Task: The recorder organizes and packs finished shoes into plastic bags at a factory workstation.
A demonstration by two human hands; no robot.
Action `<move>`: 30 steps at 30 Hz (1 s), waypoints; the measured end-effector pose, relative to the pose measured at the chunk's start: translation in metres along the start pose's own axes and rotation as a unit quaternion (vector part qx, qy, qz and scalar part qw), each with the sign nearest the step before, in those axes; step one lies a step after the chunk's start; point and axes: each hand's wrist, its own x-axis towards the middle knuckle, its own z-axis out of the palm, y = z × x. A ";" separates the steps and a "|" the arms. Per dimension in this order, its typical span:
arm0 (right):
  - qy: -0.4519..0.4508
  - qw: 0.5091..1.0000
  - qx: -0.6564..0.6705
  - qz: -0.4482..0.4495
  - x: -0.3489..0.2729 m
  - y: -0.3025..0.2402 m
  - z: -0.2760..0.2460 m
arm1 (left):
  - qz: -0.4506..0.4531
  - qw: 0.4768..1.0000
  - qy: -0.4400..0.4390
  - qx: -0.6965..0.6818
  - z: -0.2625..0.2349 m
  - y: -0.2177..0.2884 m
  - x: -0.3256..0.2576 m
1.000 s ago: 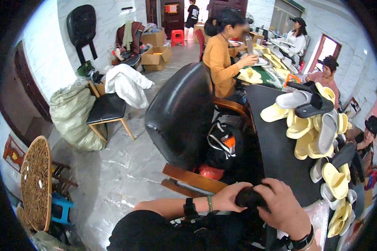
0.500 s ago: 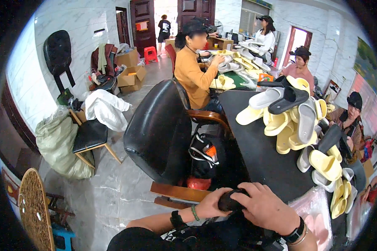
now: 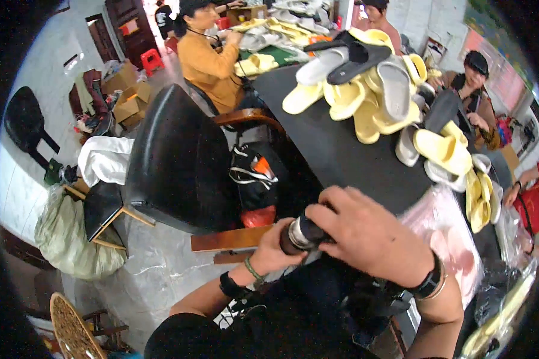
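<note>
Both hands clenched on dark bottle [image 3: 298, 234], close to chest, just off near edge of black tabletop [image 3: 347, 157]. Left hand [image 3: 276, 250] grips bottle's lower end; right hand [image 3: 371, 236] wraps over upper end, hiding cap. Bottle's long axis lies tilted, running lower left to upper right. Since earlier frame, view has dropped and closed in; grip unchanged. Beyond: pink plastic bag [image 3: 455, 239] beside right hand, black chair [image 3: 176, 161] at left, pile of yellow, grey, black slippers [image 3: 371, 90] farther up tabletop.
</note>
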 end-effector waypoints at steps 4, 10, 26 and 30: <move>0.025 0.998 0.039 0.047 -0.011 0.004 -0.011 | 0.000 0.996 0.012 0.086 -0.008 -0.002 -0.002; -0.043 0.985 0.104 0.131 -0.033 0.017 0.014 | -0.031 0.994 0.019 0.107 -0.021 -0.012 -0.015; 0.098 0.954 0.239 0.151 -0.056 0.044 0.115 | -0.031 0.980 0.073 0.180 -0.038 -0.008 -0.016; 0.099 0.973 0.172 0.119 -0.060 0.041 0.139 | -0.027 0.982 0.086 0.165 -0.037 -0.007 -0.012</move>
